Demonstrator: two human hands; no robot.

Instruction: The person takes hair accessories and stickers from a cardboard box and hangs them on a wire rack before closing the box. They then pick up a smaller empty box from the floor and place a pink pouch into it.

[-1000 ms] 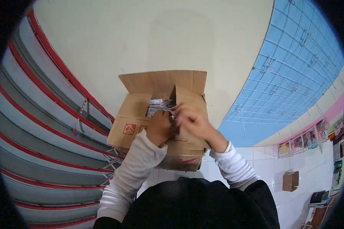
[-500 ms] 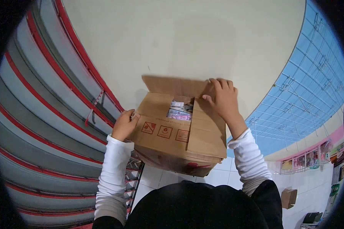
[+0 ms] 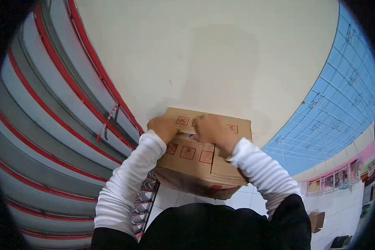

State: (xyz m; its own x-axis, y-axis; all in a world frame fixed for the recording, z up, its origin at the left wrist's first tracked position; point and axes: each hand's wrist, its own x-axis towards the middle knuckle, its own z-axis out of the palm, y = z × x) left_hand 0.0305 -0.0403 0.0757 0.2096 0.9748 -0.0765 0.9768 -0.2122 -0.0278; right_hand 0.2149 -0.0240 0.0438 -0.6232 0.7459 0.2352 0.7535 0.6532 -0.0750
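Note:
A brown cardboard box with red printed symbols stands before me, its top flaps folded inward. The far flap lies down over the top, with a narrow gap left beside the near flap. My left hand is closed around the box's left edge, its thumb by the gap. On top, my right hand presses near the middle of the flaps, bent at the fingers and smeared by motion. A small purple bit shows in the gap; the other contents are hidden.
Grey shelves with red edges rise on the left. A cream wall stands behind the box. To the right are a blue wire grid panel with hooks, a small open carton on the white tiled floor, and a rack of goods.
The far flap has come down from upright over the box top, covering the packets seen inside. Both hands have moved inward, the right one leaving the far right corner.

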